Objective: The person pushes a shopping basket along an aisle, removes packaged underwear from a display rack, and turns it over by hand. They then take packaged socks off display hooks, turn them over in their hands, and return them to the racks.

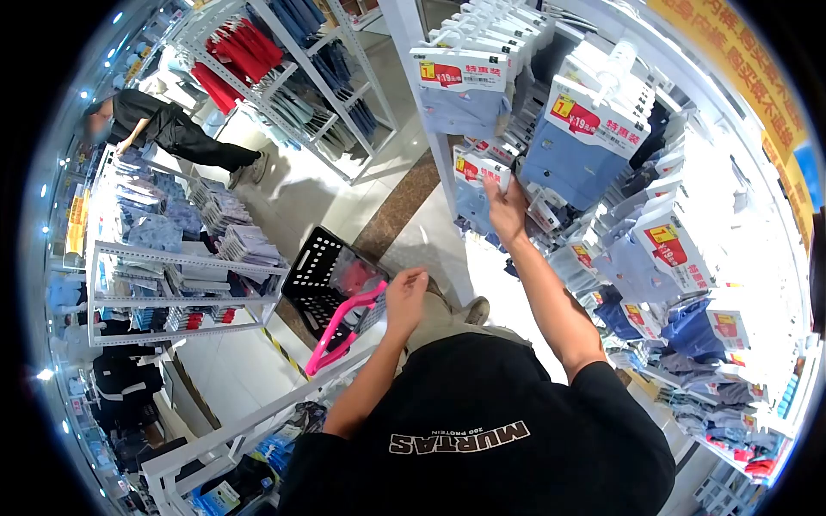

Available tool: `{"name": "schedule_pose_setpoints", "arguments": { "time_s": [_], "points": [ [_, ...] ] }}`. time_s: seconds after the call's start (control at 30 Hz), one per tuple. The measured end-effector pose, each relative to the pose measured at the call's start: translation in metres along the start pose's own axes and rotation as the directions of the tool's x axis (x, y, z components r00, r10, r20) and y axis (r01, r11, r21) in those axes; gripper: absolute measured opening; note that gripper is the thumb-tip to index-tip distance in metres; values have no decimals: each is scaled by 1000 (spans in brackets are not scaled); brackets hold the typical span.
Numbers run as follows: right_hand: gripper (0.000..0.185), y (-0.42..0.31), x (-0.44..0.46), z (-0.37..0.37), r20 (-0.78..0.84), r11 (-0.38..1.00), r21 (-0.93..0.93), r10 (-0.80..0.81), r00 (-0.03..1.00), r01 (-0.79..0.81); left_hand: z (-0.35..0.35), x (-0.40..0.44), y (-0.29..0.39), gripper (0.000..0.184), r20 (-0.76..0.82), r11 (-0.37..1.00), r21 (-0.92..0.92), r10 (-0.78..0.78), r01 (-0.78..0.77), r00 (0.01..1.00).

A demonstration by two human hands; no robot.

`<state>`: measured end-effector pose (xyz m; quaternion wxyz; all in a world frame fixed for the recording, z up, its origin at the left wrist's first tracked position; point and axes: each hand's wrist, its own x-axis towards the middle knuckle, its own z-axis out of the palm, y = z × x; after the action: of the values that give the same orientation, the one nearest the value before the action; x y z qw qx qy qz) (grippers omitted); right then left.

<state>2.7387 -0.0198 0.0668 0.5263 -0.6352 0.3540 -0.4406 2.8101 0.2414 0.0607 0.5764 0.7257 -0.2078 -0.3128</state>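
Note:
My right hand (506,206) reaches up to the hanging display, its fingers closed at the edge of a light-blue packaged garment (471,202) with a white header card. Just right of it hangs a larger blue packaged garment (572,159) with a red and yellow price label. Low in front of my body, my left hand (406,301) has loosely curled fingers, with nothing visible in them. Beside that hand is a black shopping basket (303,284) with a pink handle (331,340); a clear plastic package (351,273) lies inside. Whether the handle touches my wrist is unclear.
White racks of packaged garments (675,249) line my right side. A low display stand (185,255) with folded packs is at the left, where a person in black (163,125) leans over it. Red clothes (245,47) hang on a rack (344,159) farther off. A white rail (249,426) runs near my left elbow.

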Motion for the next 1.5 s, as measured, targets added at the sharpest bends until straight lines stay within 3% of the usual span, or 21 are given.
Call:
{"name": "schedule_pose_setpoints", "arguments": {
  "time_s": [0.17, 0.27, 0.4, 0.47, 0.53, 0.6, 0.63, 0.67, 0.7, 0.77, 0.83, 0.9, 1.0, 1.1, 1.13, 1.17, 1.27, 1.37, 1.4, 1.43, 1.5],
  "points": [
    [41, 4, 2, 12, -50, 999, 8, -32, 998, 32, -39, -1, 5, 15, -244, 965, 126, 255, -230, 935],
    [41, -11, 4, 11, 67, 998, 57, 9, 998, -13, -57, -1, 33, 14, -337, 873, 362, 448, -326, 828],
    [42, 6, 8, 12, 25, 996, -67, 67, 997, -65, -80, 1, 36, 15, -326, 765, 596, 508, -244, 797],
    [43, 26, 11, 7, 7, 972, -203, 125, 992, -121, -88, 2, 24, 16, -282, 702, 698, 453, -143, 846],
    [44, 33, 2, 2, 19, 979, -97, 183, 983, -180, -97, 5, -1, 18, -275, 653, 757, 337, -13, 900],
    [46, 49, -15, 1, 2, 989, 19, 144, 990, -144, -98, 6, -35, 17, -222, 477, 878, 349, 31, 911],
    [46, 44, -25, 3, -64, 977, -43, 205, 977, -208, -95, 7, -38, 18, -195, 380, 924, 352, 51, 915],
    [52, 38, -35, -5, 30, 953, -82, 294, 955, -291, -90, 9, -43, 20, -196, 344, 938, 407, 50, 892],
    [57, 11, -46, -13, 121, 921, -128, 382, 916, -367, -90, 11, -41, 21, -220, 388, 919, 368, 66, 904],
    [56, 46, -78, -16, 120, 952, -136, 292, 949, -275, -94, 15, -34, 23, -264, 472, 875, 281, 107, 922],
    [43, -2, -83, -23, 265, 928, -84, 373, 889, -364, -97, 16, -30, 24, -283, 509, 854, 288, 104, 915],
    [40, -24, -78, -16, 259, 980, 39, 179, 949, -196, -100, 16, -29, 23, -268, 527, 846, 291, 80, 919],
    [45, -100, -38, -10, 147, 995, 18, -103, 984, 101, -108, 16, -31, 21, -318, 672, 740, 305, 34, 898],
    [60, -139, 9, 1, -13, 930, 62, -363, 932, 363, -122, 20, -49, 16, -354, 803, 582, 395, -132, 848],
    [66, -153, 22, 2, -51, 892, -94, -449, 892, 443, -127, 20, -52, 13, -355, 817, 558, 394, -146, 848],
    [69, -162, 34, 6, -95, 874, -120, -483, 870, 472, -129, 15, -47, 13, -359, 752, 648, 441, -121, 822],
    [67, -171, 57, 17, -114, 903, 37, -422, 899, 429, -128, -1, -37, 12, -392, 552, 832, 520, 51, 759],
    [60, -158, 69, 30, -90, 907, 159, -379, 921, 389, -125, -7, -46, 12, -372, 513, 858, 572, 35, 731],
    [56, -153, 70, 30, -100, 928, 72, -358, 928, 366, -122, -8, -42, 12, -379, 522, 852, 574, 32, 726],
    [53, -147, 72, 37, -92, 917, 214, -323, 942, 335, -121, -8, -40, 12, -389, 527, 849, 568, 42, 726],
    [40, -145, 75, 40, 41, 936, 264, -253, 967, 234, -120, -8, -39, 10, -390, 534, 844, 559, 42, 732]
  ]
}}
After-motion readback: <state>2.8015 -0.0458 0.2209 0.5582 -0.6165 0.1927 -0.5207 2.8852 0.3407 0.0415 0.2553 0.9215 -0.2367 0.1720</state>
